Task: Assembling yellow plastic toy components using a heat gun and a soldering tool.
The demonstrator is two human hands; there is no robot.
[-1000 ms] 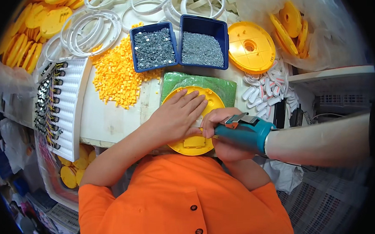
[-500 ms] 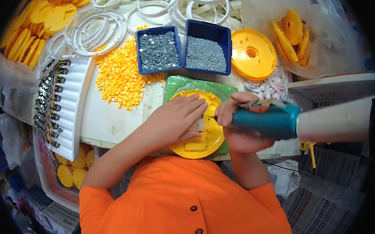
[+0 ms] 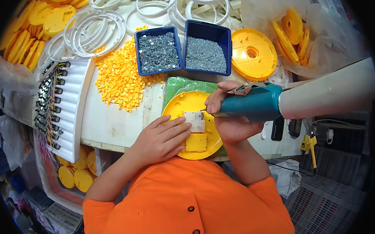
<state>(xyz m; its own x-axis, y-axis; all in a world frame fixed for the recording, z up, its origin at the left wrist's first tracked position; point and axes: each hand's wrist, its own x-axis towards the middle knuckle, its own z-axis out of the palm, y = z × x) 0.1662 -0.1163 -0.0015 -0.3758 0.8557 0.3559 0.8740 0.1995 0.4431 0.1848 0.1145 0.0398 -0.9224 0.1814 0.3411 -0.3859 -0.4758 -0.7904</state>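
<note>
A round yellow plastic cover (image 3: 177,108) lies on a green mat (image 3: 182,86) in front of me. On it sit a small white box-shaped part (image 3: 194,122) and, nearer me, a raised yellow rectangle. My left hand (image 3: 163,137) rests flat over the cover's left side, fingers stretched out, fingertips at the white part. My right hand (image 3: 233,123) is wrapped round a teal power screwdriver (image 3: 253,103) held sideways. Its thin tip points left at the upper right corner of the white part; whether it touches I cannot tell. A long white sleeve (image 3: 326,91) extends from its back end.
Two blue bins (image 3: 209,28) of small metal parts stand behind the mat, beside a heap of small yellow pieces (image 3: 120,78). Another yellow disc (image 3: 257,57) lies at the right. White rings (image 3: 95,33), a white foam tray (image 3: 73,108) with wired parts and bagged yellow discs surround the work spot.
My left hand has slid down and left, uncovering the white part. My right hand has shifted left with the screwdriver, whose back end now tilts further up and away.
</note>
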